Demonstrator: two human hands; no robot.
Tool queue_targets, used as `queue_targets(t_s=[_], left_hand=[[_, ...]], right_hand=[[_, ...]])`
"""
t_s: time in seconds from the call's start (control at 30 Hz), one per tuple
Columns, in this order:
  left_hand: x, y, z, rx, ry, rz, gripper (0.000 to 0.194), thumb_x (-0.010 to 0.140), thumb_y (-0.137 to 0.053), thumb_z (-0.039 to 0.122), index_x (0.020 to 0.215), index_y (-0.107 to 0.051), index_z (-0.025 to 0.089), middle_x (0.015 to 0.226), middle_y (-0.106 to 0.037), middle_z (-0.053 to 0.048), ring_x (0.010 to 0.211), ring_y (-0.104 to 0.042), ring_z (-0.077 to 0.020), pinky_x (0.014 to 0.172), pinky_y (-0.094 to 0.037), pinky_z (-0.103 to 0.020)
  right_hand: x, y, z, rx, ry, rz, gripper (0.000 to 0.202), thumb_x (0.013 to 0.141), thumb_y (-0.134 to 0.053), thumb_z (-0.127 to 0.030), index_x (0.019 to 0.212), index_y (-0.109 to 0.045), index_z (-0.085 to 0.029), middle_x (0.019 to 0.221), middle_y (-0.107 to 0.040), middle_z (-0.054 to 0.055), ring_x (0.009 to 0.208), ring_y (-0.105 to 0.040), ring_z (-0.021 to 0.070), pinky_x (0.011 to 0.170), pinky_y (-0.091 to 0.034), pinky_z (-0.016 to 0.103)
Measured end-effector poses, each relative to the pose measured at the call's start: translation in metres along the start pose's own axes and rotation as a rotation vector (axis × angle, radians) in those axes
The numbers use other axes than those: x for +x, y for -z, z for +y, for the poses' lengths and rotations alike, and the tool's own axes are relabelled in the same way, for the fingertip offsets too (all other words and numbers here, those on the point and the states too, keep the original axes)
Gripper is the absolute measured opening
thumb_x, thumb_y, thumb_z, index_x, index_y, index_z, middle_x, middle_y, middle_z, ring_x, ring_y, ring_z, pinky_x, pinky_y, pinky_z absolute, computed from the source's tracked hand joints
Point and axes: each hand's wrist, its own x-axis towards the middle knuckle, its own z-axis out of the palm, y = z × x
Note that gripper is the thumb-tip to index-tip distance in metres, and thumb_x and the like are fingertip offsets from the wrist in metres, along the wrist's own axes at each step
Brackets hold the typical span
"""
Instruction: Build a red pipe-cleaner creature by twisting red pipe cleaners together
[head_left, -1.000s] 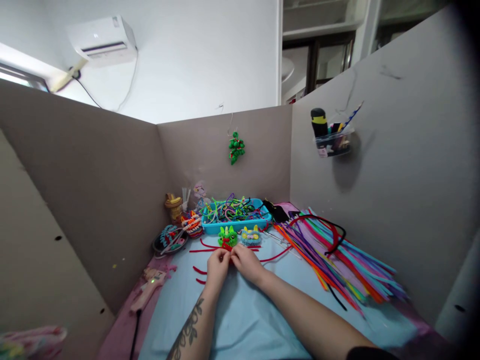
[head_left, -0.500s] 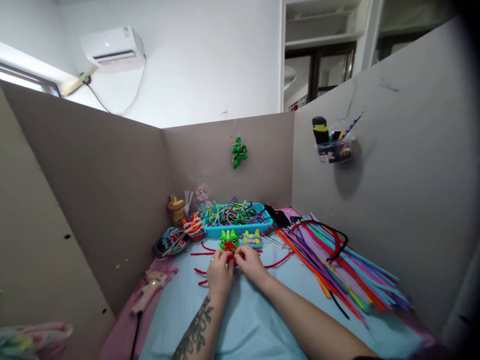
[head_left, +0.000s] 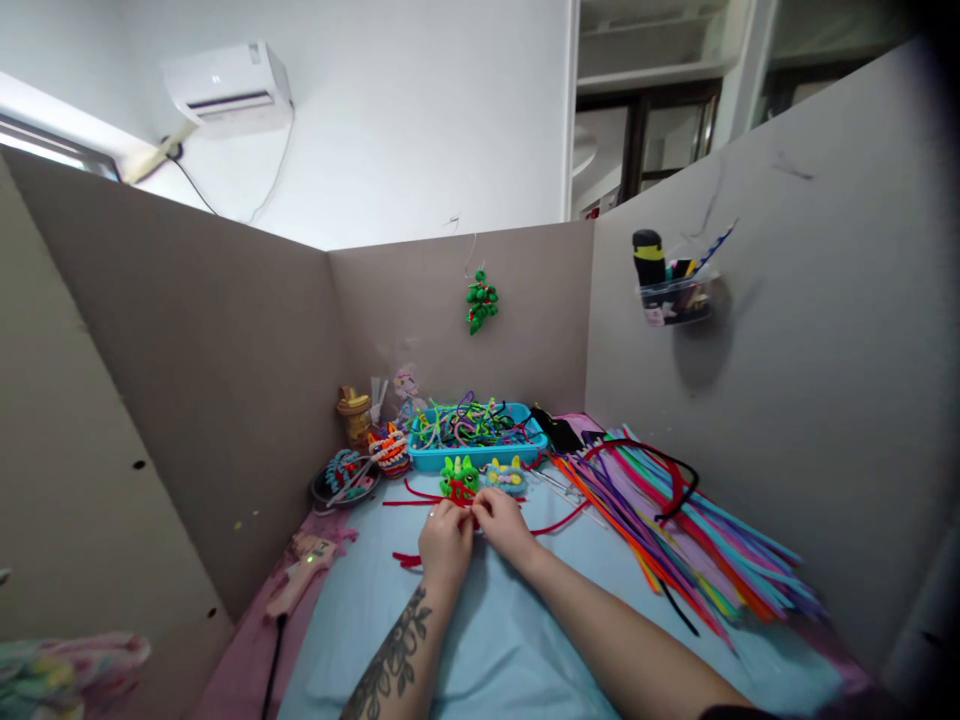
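Red pipe cleaners (head_left: 407,561) stick out to the left from under my left hand (head_left: 445,540), whose fingers are pinched together on them. My right hand (head_left: 501,524) pinches the same red work from the other side, fingertips nearly touching the left ones. Another red pipe cleaner (head_left: 561,522) curves away to the right. Just beyond my fingers sits a green pipe-cleaner animal head (head_left: 459,474) with red in front of it. Beside it is a light blue and yellow piece (head_left: 505,474). My fingers hide most of the part being held.
A blue basket (head_left: 439,461) of tangled pipe cleaners stands at the back. Bundled colourful pipe cleaners (head_left: 675,530) cover the right side. Pliers or scissors (head_left: 555,486) lie near them. On the left are a dark bowl (head_left: 322,492) and a pink glue gun (head_left: 304,575) with its cord.
The left hand has shifted slightly right and turned. The red ends on the left have swung closer together and slightly lower. The camera view has shifted a little.
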Motion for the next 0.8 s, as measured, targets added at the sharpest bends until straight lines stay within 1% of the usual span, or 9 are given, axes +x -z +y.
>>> queue_targets(t_s=[0.2, 0.33, 0.43, 0.5, 0.57, 0.63, 0.7, 0.73, 0.8], left_hand=[[0.002, -0.002, 0.002, -0.086, 0.021, -0.051, 0.019, 0.078, -0.047, 0.018, 0.068, -0.063, 0.018, 0.072, -0.056, -0.003, 0.069, -0.053, -0.015, 0.064, -0.04, -0.026], [0.003, 0.0, 0.0, -0.103, 0.042, -0.087, 0.018, 0.078, -0.048, 0.017, 0.079, -0.065, 0.02, 0.079, -0.059, -0.004, 0.075, -0.055, -0.0163, 0.067, -0.042, -0.027], [0.003, 0.005, 0.002, -0.034, 0.054, 0.004, 0.022, 0.078, -0.048, 0.017, 0.093, -0.064, 0.023, 0.088, -0.06, -0.006, 0.084, -0.055, -0.0193, 0.074, -0.042, -0.031], [0.001, 0.008, 0.004, 0.001, 0.041, 0.071, 0.022, 0.08, -0.048, 0.02, 0.097, -0.063, 0.022, 0.092, -0.061, -0.007, 0.087, -0.054, -0.0204, 0.077, -0.041, -0.032], [-0.002, 0.009, 0.008, -0.023, 0.003, 0.072, 0.021, 0.081, -0.047, 0.023, 0.095, -0.063, 0.021, 0.091, -0.061, -0.008, 0.085, -0.055, -0.0197, 0.076, -0.041, -0.031], [-0.005, 0.007, 0.011, -0.096, -0.027, 0.002, 0.019, 0.082, -0.046, 0.026, 0.088, -0.064, 0.021, 0.084, -0.063, -0.007, 0.078, -0.057, -0.0179, 0.072, -0.041, -0.028], [-0.007, 0.0, 0.013, -0.2, 0.003, -0.099, 0.02, 0.082, -0.047, 0.029, 0.078, -0.064, 0.02, 0.073, -0.063, -0.005, 0.068, -0.057, -0.0162, 0.065, -0.041, -0.027], [-0.007, -0.005, 0.013, -0.271, 0.044, -0.15, 0.021, 0.08, -0.048, 0.031, 0.073, -0.064, 0.02, 0.069, -0.063, -0.005, 0.065, -0.057, -0.016, 0.063, -0.04, -0.027], [-0.005, -0.016, 0.012, -0.489, 0.237, -0.228, 0.019, 0.076, -0.055, 0.034, 0.073, -0.064, 0.018, 0.063, -0.062, -0.004, 0.06, -0.056, -0.0152, 0.058, -0.04, -0.026]], right_hand=[[0.001, 0.001, 0.003, 0.04, -0.044, -0.012, 0.013, 0.067, -0.044, -0.011, 0.058, -0.051, -0.018, 0.057, -0.052, -0.002, 0.057, -0.047, 0.0128, 0.054, -0.034, 0.022], [0.002, 0.004, 0.005, 0.04, -0.028, -0.012, 0.013, 0.068, -0.044, -0.012, 0.059, -0.052, -0.018, 0.058, -0.053, -0.001, 0.059, -0.048, 0.0135, 0.055, -0.036, 0.023], [0.005, 0.007, 0.006, 0.018, 0.018, 0.02, 0.013, 0.07, -0.045, -0.013, 0.062, -0.054, -0.018, 0.063, -0.055, 0.0, 0.063, -0.05, 0.0147, 0.059, -0.038, 0.024], [0.007, 0.009, 0.007, 0.026, 0.039, 0.053, 0.013, 0.071, -0.045, -0.013, 0.068, -0.056, -0.018, 0.068, -0.057, 0.001, 0.067, -0.051, 0.0156, 0.063, -0.039, 0.026], [0.009, 0.012, 0.007, 0.061, 0.057, 0.083, 0.015, 0.073, -0.044, -0.014, 0.075, -0.058, -0.018, 0.074, -0.059, 0.003, 0.072, -0.052, 0.0166, 0.067, -0.041, 0.028], [0.012, 0.015, 0.007, 0.103, 0.065, 0.12, 0.015, 0.075, -0.044, -0.015, 0.078, -0.058, -0.018, 0.078, -0.059, 0.004, 0.076, -0.053, 0.0176, 0.07, -0.042, 0.029], [0.014, 0.016, 0.007, 0.166, 0.031, 0.175, 0.013, 0.077, -0.044, -0.019, 0.078, -0.058, -0.018, 0.078, -0.059, 0.004, 0.076, -0.054, 0.0173, 0.069, -0.043, 0.029], [0.015, 0.016, 0.007, 0.214, -0.005, 0.199, 0.013, 0.078, -0.044, -0.022, 0.079, -0.056, -0.018, 0.076, -0.058, 0.004, 0.072, -0.054, 0.0163, 0.066, -0.044, 0.027], [0.016, 0.014, 0.008, 0.336, -0.089, 0.227, 0.014, 0.079, -0.044, -0.026, 0.084, -0.054, -0.017, 0.071, -0.055, 0.001, 0.059, -0.051, 0.0131, 0.055, -0.043, 0.024]])
